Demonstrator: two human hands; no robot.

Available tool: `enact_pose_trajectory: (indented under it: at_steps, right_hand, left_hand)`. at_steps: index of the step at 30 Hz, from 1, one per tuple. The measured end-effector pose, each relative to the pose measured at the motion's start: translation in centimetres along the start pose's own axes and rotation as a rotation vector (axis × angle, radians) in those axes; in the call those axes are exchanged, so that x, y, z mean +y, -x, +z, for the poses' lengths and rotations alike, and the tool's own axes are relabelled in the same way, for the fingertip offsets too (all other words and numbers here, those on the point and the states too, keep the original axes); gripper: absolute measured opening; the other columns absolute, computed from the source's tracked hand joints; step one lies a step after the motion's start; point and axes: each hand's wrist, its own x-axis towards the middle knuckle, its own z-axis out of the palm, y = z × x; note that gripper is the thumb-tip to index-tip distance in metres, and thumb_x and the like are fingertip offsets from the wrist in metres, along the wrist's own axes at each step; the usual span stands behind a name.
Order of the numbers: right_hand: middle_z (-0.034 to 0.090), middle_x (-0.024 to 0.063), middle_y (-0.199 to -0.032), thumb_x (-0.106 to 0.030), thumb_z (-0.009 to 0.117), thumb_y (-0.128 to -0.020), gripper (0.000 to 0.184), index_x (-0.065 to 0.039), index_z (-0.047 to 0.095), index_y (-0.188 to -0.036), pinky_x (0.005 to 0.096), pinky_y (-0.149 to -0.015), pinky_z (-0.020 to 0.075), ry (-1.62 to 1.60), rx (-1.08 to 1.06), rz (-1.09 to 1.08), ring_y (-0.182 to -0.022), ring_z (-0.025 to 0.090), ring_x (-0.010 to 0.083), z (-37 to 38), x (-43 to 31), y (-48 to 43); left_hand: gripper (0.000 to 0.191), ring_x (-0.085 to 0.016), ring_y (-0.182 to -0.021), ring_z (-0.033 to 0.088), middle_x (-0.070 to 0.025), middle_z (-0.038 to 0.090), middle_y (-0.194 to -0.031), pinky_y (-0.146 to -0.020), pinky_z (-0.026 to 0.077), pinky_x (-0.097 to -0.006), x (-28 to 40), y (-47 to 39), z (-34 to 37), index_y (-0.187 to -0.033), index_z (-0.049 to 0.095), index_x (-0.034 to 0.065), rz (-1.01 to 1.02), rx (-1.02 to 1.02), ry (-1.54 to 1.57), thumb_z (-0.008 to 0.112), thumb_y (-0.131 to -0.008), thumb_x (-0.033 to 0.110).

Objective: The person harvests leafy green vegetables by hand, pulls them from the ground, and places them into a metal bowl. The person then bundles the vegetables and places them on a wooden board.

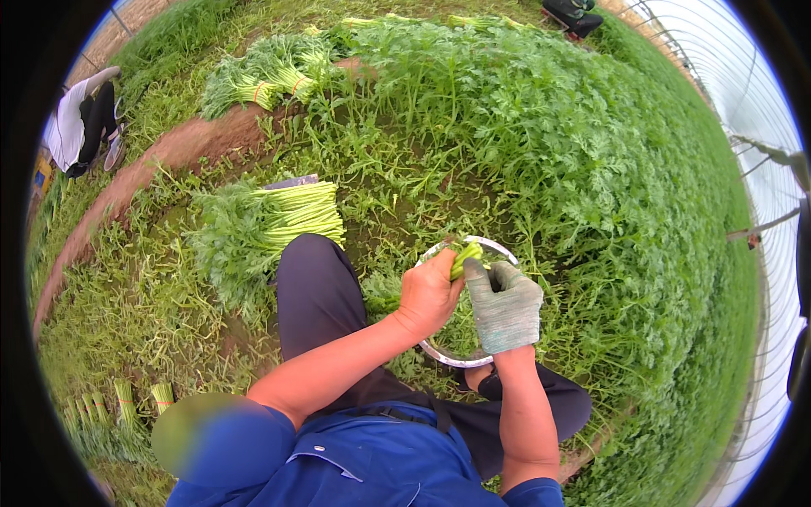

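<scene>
My bare left hand [431, 291] is closed around a small bunch of green stems [467, 258], cut ends facing up and right. My right hand [505, 305], in a pale knit glove, meets these stems with thumb and bent fingers; its exact grip is partly hidden. Below both hands is a round container with a white rim [469, 363], loose greens showing inside. By my left knee lies a large pile of leafy greens [234, 241], its pale stems [304, 212] lined up to the right. A flat dark plate [293, 182] shows at the pile's far edge.
Tall leafy crop [608, 158] grows ahead and to the right. Banded bundles [256, 92] lie beyond a bare soil strip [190, 142]; more bundles [127, 402] are at lower left. One person [82, 123] crouches at left, another [573, 18] is far ahead. Plastic greenhouse wall [754, 95] curves at right.
</scene>
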Motion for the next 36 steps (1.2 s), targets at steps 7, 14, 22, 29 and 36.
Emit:
enact_pose_trajectory:
  at_steps: [7,14,22,29,36]
  right_hand:
    - [0.053,0.0087,-0.054,-0.024,0.071,-0.09,0.037,-0.004,0.057,-0.061,0.0383,-0.047,0.0394,0.25,0.171,-0.321,-0.043,0.045,0.0209,-0.3,1.3,-1.2]
    - [0.066,0.0119,-0.072,-0.026,0.074,-0.088,0.026,-0.002,0.066,-0.078,0.0378,-0.058,0.0482,0.299,0.262,0.017,-0.059,0.061,0.0258,-3.9,6.2,-3.7]
    - [0.073,0.0198,-0.105,-0.031,0.075,-0.084,0.056,0.003,0.062,-0.126,0.0365,-0.089,0.053,0.244,-0.394,0.276,-0.097,0.071,0.0317,1.8,13.9,-0.1]
    - [0.073,0.0182,-0.108,-0.03,0.074,-0.084,0.049,-0.002,0.065,-0.123,0.0375,-0.09,0.0527,0.259,-0.688,0.247,-0.099,0.071,0.0323,7.5,15.5,2.0]
    - [0.072,0.0212,-0.104,-0.026,0.073,-0.085,0.042,0.0,0.068,-0.117,0.0374,-0.088,0.0537,0.253,-0.773,0.239,-0.097,0.071,0.0346,10.8,16.2,2.4]
  left_hand:
    - [0.026,-0.041,-0.067,0.063,-0.0179,0.063,-0.073,-0.058,0.049,-0.0489,0.2,0.4,0.3,-0.092,0.051,0.0063,0.039,-0.08,-0.084,0.073,-0.079,0.012]
    - [0.018,-0.031,-0.057,0.063,-0.0149,0.063,-0.066,-0.055,0.049,-0.0408,0.1,-3.5,-1.0,-0.092,0.056,0.0019,-0.297,-0.23,0.292,0.064,-0.094,0.018]
    - [0.029,-0.018,-0.073,0.072,-0.0142,0.073,-0.099,-0.061,0.06,-0.0333,1.9,-18.2,-17.4,-0.109,0.061,0.0012,0.019,0.071,0.512,0.055,-0.103,0.029]
    - [0.012,-0.019,-0.058,0.065,-0.0061,0.065,-0.067,-0.052,0.05,-0.0316,-4.7,-20.0,-22.5,-0.095,0.066,0.0143,0.442,0.172,-0.885,0.066,-0.093,0.027]
    - [0.008,-0.025,-0.073,0.063,-0.0087,0.063,-0.079,-0.064,0.046,-0.0409,-22.1,-10.7,-16.5,-0.094,0.059,0.0118,0.191,-0.269,-1.311,0.057,-0.086,0.013]
